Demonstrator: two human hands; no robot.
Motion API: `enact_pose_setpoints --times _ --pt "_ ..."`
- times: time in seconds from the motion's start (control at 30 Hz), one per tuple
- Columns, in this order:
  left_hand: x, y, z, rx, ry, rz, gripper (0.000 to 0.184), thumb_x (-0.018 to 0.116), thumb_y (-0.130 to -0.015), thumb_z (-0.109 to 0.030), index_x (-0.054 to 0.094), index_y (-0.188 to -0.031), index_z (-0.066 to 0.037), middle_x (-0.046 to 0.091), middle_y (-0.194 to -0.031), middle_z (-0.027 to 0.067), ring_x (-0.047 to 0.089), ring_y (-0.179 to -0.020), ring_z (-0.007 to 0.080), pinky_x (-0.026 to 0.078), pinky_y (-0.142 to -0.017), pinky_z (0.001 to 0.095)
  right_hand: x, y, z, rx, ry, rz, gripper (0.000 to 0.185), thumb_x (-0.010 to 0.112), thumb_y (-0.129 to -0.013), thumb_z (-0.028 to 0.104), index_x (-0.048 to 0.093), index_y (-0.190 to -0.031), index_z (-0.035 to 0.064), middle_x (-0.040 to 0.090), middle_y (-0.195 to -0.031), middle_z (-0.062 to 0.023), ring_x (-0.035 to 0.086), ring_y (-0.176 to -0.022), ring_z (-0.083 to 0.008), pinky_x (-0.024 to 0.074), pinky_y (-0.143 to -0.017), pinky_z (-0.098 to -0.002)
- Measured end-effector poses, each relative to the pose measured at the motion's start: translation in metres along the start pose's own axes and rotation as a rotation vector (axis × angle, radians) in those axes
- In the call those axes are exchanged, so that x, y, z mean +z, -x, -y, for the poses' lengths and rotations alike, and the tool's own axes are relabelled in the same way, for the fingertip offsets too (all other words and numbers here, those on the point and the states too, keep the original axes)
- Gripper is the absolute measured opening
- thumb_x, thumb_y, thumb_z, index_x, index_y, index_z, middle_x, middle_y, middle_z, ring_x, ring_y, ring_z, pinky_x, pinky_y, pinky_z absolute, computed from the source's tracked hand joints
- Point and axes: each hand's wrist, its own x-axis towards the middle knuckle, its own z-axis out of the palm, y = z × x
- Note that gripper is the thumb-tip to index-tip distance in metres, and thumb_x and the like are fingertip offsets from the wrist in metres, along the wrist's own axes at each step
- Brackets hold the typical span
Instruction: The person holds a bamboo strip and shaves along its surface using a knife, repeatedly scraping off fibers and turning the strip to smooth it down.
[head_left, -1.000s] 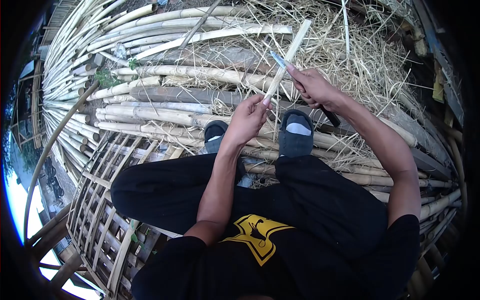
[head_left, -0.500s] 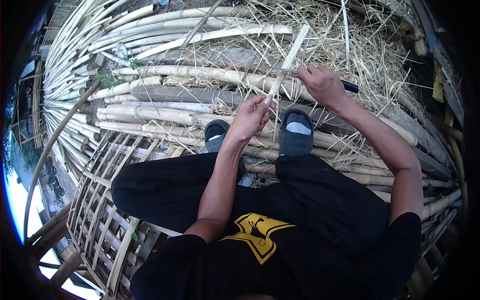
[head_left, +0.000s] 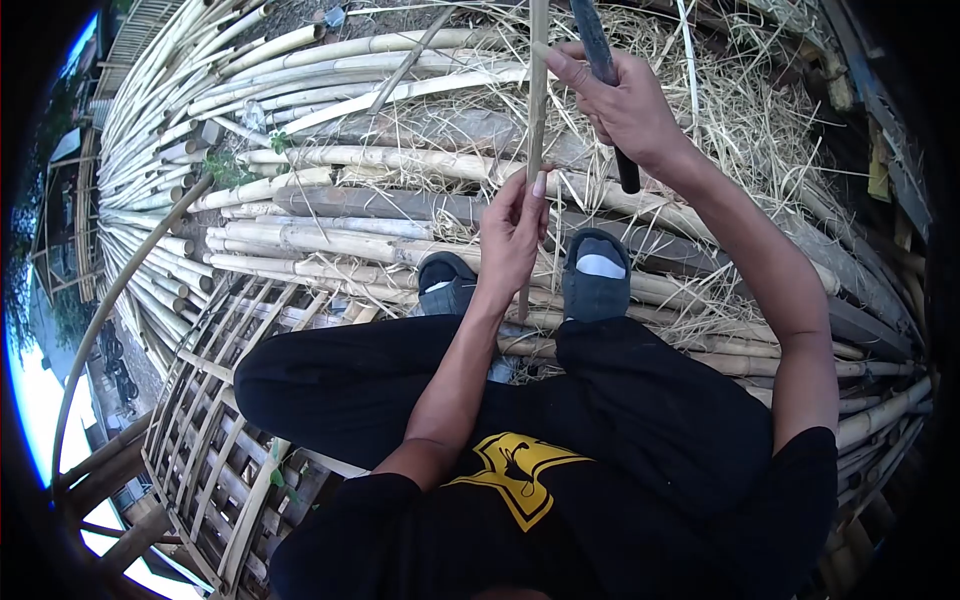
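My left hand [head_left: 510,238] is closed around the lower part of a split bamboo strip [head_left: 537,115]. The strip stands nearly upright in the view, and its top runs past the upper edge. My right hand [head_left: 637,112] grips a knife [head_left: 594,40], whose dark blade points up and whose black handle end sticks out below the palm. The thumb of that hand reaches left and touches the strip, or lies just in front of it. Between the two hands, a length of the strip is bare. Its lower end hangs down between my shoes.
Bamboo poles [head_left: 300,240] lie side by side under and in front of my feet, fanning out to the left. Thin shavings [head_left: 740,190] cover the right side. A woven bamboo lattice [head_left: 225,420] is at lower left, near a curved rod [head_left: 110,290]. My shoes [head_left: 597,290] rest on the poles.
The strip has swung from a slant to nearly upright and reaches higher. My right hand has moved up, and the knife has turned from pointing left across the strip to pointing up.
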Motion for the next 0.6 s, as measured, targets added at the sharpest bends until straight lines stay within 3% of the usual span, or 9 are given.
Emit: enact_pose_setpoints --times 0.07,0.13,0.17,0.2,0.27,0.3,0.4,0.53,0.6 --pt "0.000 -0.001 0.000 -0.011 -0.004 0.011 0.031 0.050 -0.099 -0.017 0.055 -0.127 -0.005 0.047 -0.066 -0.0032 0.044 -0.058 0.0025 0.038 -0.052 0.0191 0.013 -0.004 0.012 -0.143 0.100 -0.036 0.039 0.063 -0.088 0.045 0.065 -0.088 0.0058 0.042 -0.054 0.0068 0.038 -0.045 -0.0033 0.0287 -0.045 -0.0248" --pt "0.002 -0.005 0.003 0.234 -0.292 -0.022 0.036 0.055 -0.096 -0.012 0.051 -0.130 -0.002 0.051 -0.069 -0.0001 0.049 -0.063 0.0065 0.045 -0.059 0.0237 0.020 -0.004 0.025 -0.289 0.198 -0.074 0.040 0.063 -0.088 0.045 0.064 -0.086 0.0047 0.043 -0.053 0.0056 0.040 -0.046 -0.0044 0.0302 -0.046 -0.0257" --pt "0.000 -0.004 -0.003 0.201 -0.391 -0.015 0.048 0.062 -0.091 -0.013 0.046 -0.135 0.001 0.058 -0.081 0.0053 0.056 -0.074 0.0124 0.048 -0.070 0.0289 0.021 0.000 0.032 -0.352 0.260 -0.016 0.040 0.063 -0.089 0.044 0.063 -0.085 0.0035 0.044 -0.052 0.0036 0.042 -0.046 -0.0061 0.0316 -0.046 -0.0268" --pt "-0.004 -0.006 -0.007 0.205 -0.395 -0.013 0.048 0.062 -0.091 -0.013 0.046 -0.135 0.001 0.058 -0.081 0.0053 0.056 -0.074 0.0124 0.048 -0.070 0.0289 0.022 0.003 0.040 -0.415 0.324 0.042 0.041 0.063 -0.089 0.043 0.062 -0.084 0.0023 0.045 -0.052 0.0016 0.044 -0.046 -0.0078 0.0330 -0.047 -0.0280" --pt "-0.011 -0.009 -0.017 0.510 -0.669 -0.072 0.054 0.065 -0.089 -0.016 0.043 -0.135 0.001 0.060 -0.097 0.0103 0.058 -0.088 0.0158 0.047 -0.079 0.0313 0.023 0.005 0.048 -0.539 0.397 0.132 0.035 0.063 -0.090 0.035 0.061 -0.086 -0.0002 0.052 -0.054 -0.0051 0.052 -0.048 -0.0146 0.0395 -0.049 -0.0324" --pt "-0.014 -0.008 -0.023 0.378 -0.428 -0.098 0.056 0.066 -0.088 -0.018 0.043 -0.135 0.001 0.058 -0.110 0.0129 0.056 -0.101 0.0185 0.045 -0.086 0.0331 0.023 0.004 0.045 -0.593 0.423 0.137 0.031 0.063 -0.090 0.030 0.061 -0.089 -0.0007 0.054 -0.055 -0.0072 0.054 -0.049 -0.0170 0.0411 -0.050 -0.0341" --pt "-0.019 0.000 -0.066 0.412 -0.105 -0.237 0.041 0.057 -0.094 -0.018 0.046 -0.130 0.000 0.057 -0.103 0.0097 0.057 -0.092 0.0160 0.045 -0.083 0.0302 0.027 0.000 0.027 -0.613 0.422 0.168 0.027 0.063 -0.090 0.026 0.060 -0.095 -0.0004 0.056 -0.056 -0.0073 0.055 -0.048 -0.0168 0.0397 -0.048 -0.0332" --pt "-0.029 0.004 -0.107 0.682 -0.217 -0.339 0.035 0.038 -0.101 -0.023 0.046 -0.124 0.002 0.054 -0.097 0.0103 0.058 -0.084 0.0177 0.049 -0.080 0.0322 0.027 0.006 0.033 -0.586 0.410 0.205 0.025 0.063 -0.090 0.022 0.058 -0.102 0.0002 0.059 -0.059 -0.0082 0.056 -0.048 -0.0161 0.0400 -0.047 -0.0319" --pt "-0.024 0.005 -0.134 0.768 -0.215 -0.383 0.040 0.034 -0.101 -0.028 0.046 -0.124 0.003 0.055 -0.097 0.0118 0.059 -0.085 0.0198 0.048 -0.081 0.0340 0.026 0.002 0.041 -0.814 0.428 0.080 0.021 0.062 -0.089 0.016 0.057 -0.102 -0.0005 0.057 -0.057 -0.0099 0.055 -0.048 -0.0174 0.0392 -0.047 -0.0332"
